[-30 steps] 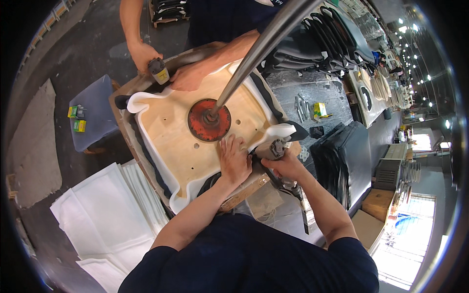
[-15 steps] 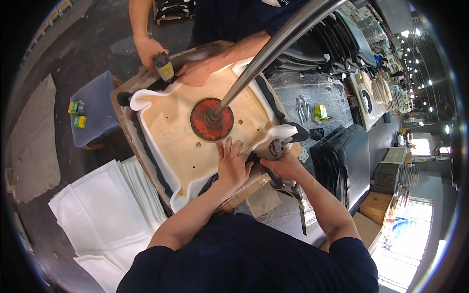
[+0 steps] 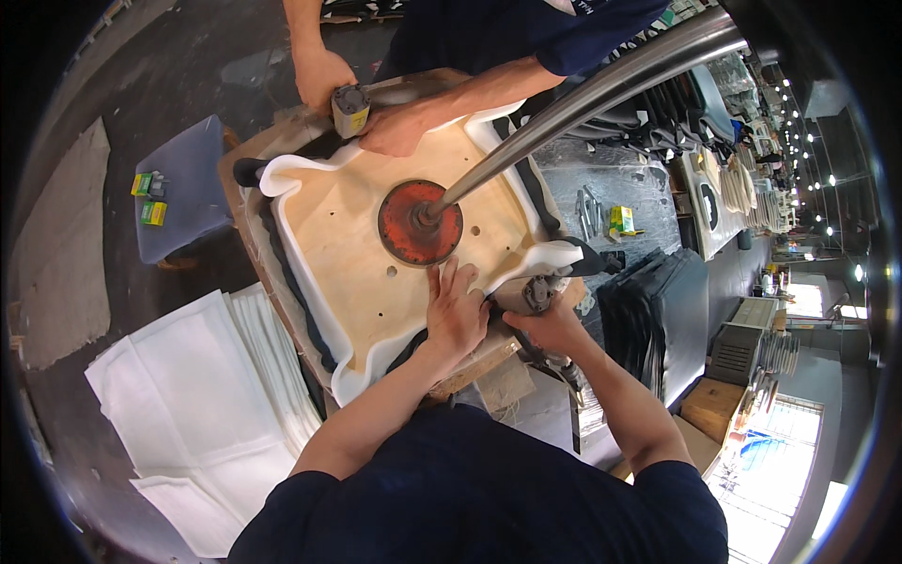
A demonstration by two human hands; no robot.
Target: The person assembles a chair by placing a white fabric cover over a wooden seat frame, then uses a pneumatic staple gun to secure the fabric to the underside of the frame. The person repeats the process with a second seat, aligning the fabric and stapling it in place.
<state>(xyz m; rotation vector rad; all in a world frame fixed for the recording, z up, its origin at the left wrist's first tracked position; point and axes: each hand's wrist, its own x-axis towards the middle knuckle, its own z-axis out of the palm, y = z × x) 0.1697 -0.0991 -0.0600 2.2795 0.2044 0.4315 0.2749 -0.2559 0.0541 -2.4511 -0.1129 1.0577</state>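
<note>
A square plywood panel (image 3: pixel 348 254) lies before me, edged by white padding (image 3: pixel 383 353) and a black cover (image 3: pixel 303 315). A red round disc (image 3: pixel 404 226) on a slanting metal rod (image 3: pixel 554 117) presses on its middle. My left hand (image 3: pixel 458 312) lies over the near edge, fingers stretched onto the wood. With my right hand (image 3: pixel 556 326) I grip a staple gun (image 3: pixel 522 296) at the near right edge; its nose is hidden. Across the panel, a co-worker's hand (image 3: pixel 319 77) holds another staple gun (image 3: pixel 350 115), and their other hand (image 3: pixel 399 132) rests on the far edge.
A wooden frame (image 3: pixel 246 199) surrounds the panel. White sheets (image 3: pixel 188 376) are stacked at the left, near a covered stool (image 3: pixel 183 193) with small boxes (image 3: pixel 153 213). At the right stand a stack of black sheets (image 3: pixel 658 310) and a table (image 3: pixel 573 174) with another small box (image 3: pixel 622 222).
The whole view has shifted slightly, so the panel appears a little farther right. My hands keep about the same places at the panel's edge. The co-worker's staple gun stays at the far edge.
</note>
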